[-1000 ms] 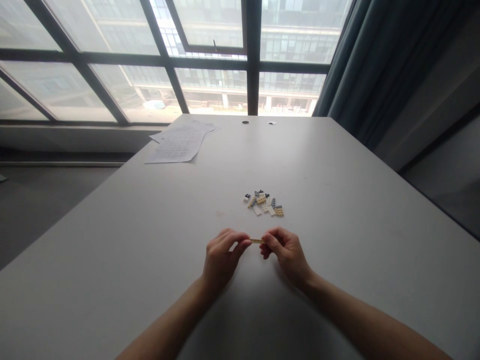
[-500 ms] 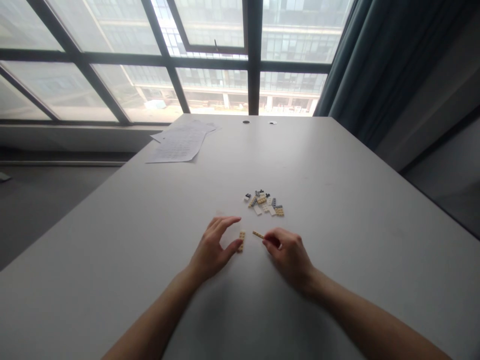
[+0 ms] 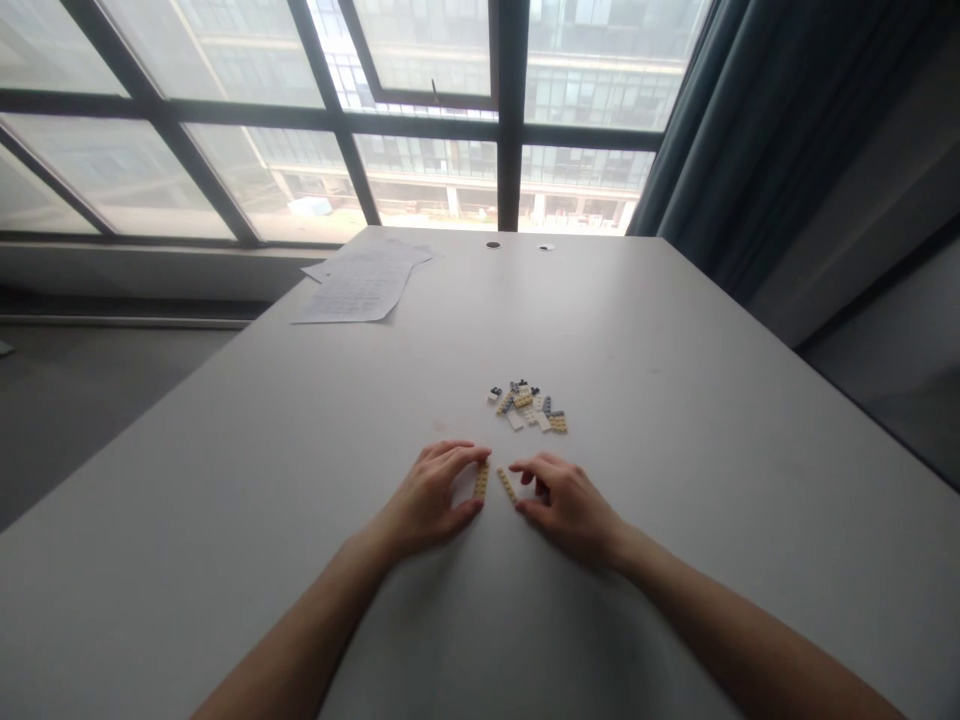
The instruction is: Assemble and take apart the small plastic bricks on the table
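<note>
Left hand [image 3: 429, 502]: fingers grip wide tan brick [image 3: 481, 481]
Right hand [image 3: 568, 506]: fingers parted, thumb at narrow tan brick [image 3: 507, 485]
Brick pile [image 3: 523, 401]: beyond both hands
Papers [image 3: 360, 285]: worktop's [image 3: 675, 400] far left corner

Two bare hands face each other, apart, forearms angling in from the lower corners. The left hand [image 3: 444, 492] curves into a C, thumb below the fingers; the right hand [image 3: 561, 500] holds its thumb and index finger parted, other fingers curled.
</note>
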A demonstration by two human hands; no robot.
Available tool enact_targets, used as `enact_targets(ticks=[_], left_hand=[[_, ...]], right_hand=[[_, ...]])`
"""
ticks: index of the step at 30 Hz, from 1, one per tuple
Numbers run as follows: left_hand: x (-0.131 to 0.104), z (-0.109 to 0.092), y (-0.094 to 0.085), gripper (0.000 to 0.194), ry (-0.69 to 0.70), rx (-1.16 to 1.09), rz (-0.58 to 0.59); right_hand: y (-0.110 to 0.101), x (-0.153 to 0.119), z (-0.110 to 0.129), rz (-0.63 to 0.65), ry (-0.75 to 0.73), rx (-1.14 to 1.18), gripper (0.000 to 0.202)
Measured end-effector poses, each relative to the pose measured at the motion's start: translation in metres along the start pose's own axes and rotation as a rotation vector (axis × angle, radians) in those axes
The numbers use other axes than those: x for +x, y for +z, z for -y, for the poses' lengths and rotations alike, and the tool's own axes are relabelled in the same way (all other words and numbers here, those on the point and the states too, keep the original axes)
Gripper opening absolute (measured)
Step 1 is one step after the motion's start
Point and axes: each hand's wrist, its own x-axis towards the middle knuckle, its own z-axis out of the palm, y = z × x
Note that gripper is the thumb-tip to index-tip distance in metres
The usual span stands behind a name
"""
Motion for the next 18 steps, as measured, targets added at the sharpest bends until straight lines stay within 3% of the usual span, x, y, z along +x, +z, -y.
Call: enact_targets(ticks=[3,6,18], left_hand=[[0.000,0.000,0.001,0.048,-0.005,-0.006,-0.012],[0.000,0.001,0.003,0.046,-0.018,-0.014,-0.024],[0.001,-0.002,0.005,0.044,-0.014,-0.018,-0.073]], right_hand=[[-0.008,0.007,-0.004,0.074,-0.022,-0.070,0.045],[-0.008,0.015,-0.006,0.129,-0.049,-0.104,0.035],[0.009,0.022,0.004,0.026,-0.091,-0.185,0.013]])
